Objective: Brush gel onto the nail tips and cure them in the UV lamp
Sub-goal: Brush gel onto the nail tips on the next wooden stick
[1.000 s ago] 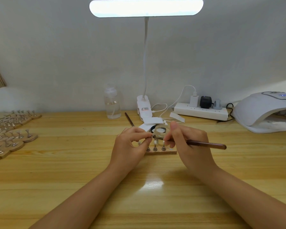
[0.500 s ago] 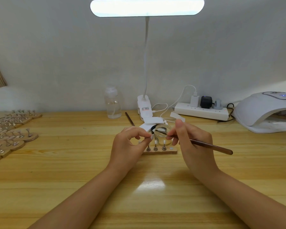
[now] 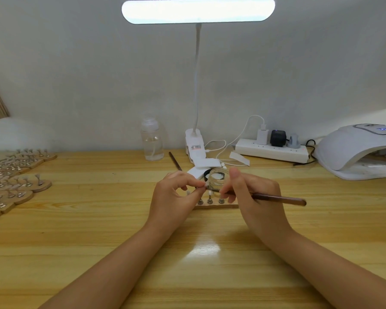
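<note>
Left hand (image 3: 174, 195): thumb and forefinger pinching a nail tip (image 3: 205, 186) above the wooden holder strip (image 3: 216, 205). Right hand (image 3: 254, 197): fingers curled round a brown brush (image 3: 276, 199), bristle end meeting the pinched tip. Open glass gel jar (image 3: 218, 178) just behind (contents unclear). UV lamp (image 3: 357, 150) far right on table (image 3: 98, 219), well apart from both hands.

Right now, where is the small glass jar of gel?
In the head view, the glass jar stands mid-table, just behind the wooden nail-tip stand, between the left hand and right hand.
</note>
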